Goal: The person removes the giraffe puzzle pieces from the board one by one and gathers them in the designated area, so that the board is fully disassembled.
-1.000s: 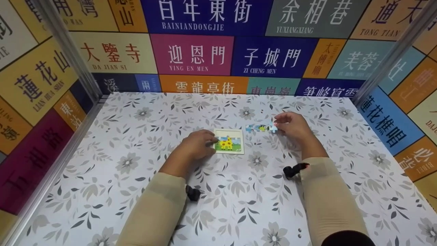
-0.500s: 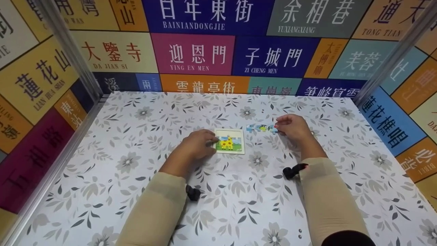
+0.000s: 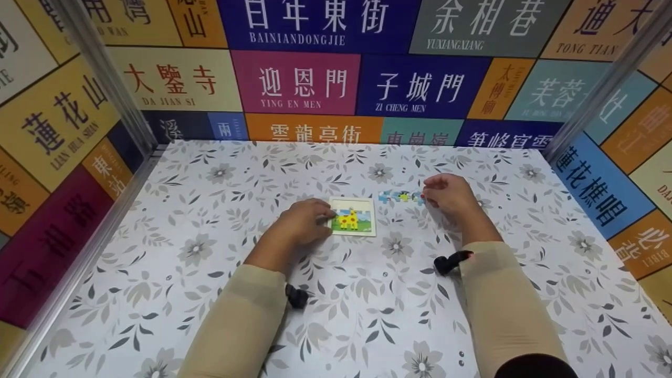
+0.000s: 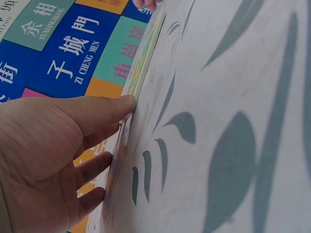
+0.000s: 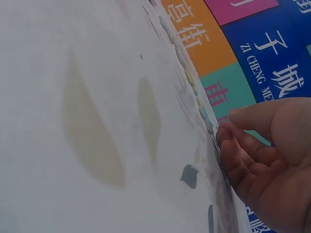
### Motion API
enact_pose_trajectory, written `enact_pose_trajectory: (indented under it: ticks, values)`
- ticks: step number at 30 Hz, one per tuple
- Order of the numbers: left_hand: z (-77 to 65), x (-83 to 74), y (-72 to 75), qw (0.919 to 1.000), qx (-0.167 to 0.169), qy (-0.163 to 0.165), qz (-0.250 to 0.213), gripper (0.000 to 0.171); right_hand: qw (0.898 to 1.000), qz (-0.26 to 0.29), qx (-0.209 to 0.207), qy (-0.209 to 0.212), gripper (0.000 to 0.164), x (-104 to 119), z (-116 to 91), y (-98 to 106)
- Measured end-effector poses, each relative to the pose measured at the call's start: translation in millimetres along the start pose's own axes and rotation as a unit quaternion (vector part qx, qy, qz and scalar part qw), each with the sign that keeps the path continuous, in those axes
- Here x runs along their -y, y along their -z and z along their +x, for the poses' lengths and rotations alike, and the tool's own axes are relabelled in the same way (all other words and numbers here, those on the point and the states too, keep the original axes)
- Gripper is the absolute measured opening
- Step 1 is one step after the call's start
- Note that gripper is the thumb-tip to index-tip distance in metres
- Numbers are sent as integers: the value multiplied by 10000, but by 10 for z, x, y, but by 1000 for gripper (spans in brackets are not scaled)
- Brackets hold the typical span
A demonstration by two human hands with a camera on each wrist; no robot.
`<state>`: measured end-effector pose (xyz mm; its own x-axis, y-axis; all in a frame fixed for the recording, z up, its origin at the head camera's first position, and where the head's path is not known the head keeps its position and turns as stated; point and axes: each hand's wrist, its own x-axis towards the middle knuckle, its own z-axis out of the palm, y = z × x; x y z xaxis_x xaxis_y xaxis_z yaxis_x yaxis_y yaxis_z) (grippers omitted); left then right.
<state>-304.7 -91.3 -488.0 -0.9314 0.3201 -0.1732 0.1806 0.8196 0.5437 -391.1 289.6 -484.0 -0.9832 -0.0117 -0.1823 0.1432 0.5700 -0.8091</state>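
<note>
A jigsaw puzzle board [image 3: 352,233] with a pale frame lies flat on the table. Its lower part shows a yellow giraffe on grass, and a pale bare strip runs along its far part. My left hand [image 3: 303,221] grips the board's left edge; the left wrist view shows the thumb [image 4: 127,103] on that edge. Several blue jigsaw pieces [image 3: 386,196], one with a yellow-green patch, lie in a row to the board's right. My right hand [image 3: 446,193] is at the row's right end, its fingers loosely bent, with nothing visible between thumb and index finger in the right wrist view.
The table [image 3: 362,315] has a white cloth printed with grey leaves and flowers. Colourful wall panels [image 3: 296,84] with large characters stand behind it and at both sides. A small black camera [image 3: 449,264] sits at the right wrist, another black camera [image 3: 297,296] at the left.
The rightmost jigsaw piece, tilted up at the fingertips of my right hand a second ago, now lies flatter, in line with the others. My left hand and the board have stayed in place.
</note>
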Motion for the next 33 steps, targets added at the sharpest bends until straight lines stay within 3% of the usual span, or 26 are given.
enact_pose_trajectory:
  ticks: [7, 14, 18, 25, 33]
  values:
    - [-10, -15, 8, 10000, 42, 25, -11, 42, 9994, -318, 30, 129, 33, 165, -60, -40]
    - [-20, 1, -15, 9992, -248, -188, -232, 29, 9994, -286, 201, 19, 35, 387, -134, -157]
    - [-21, -2, -7, 9988, -294, -180, -340, 24, 9989, -298, 339, 79, 34, 569, -183, -298]
    - [-24, -4, 19, 9993, -263, -222, -167, 24, 9936, 231, 884, 660, 26, 890, -292, -637]
    - [-22, -13, 13, 9991, -268, -323, -35, 25, 9849, 535, 1413, 840, 25, 1157, -367, -975]
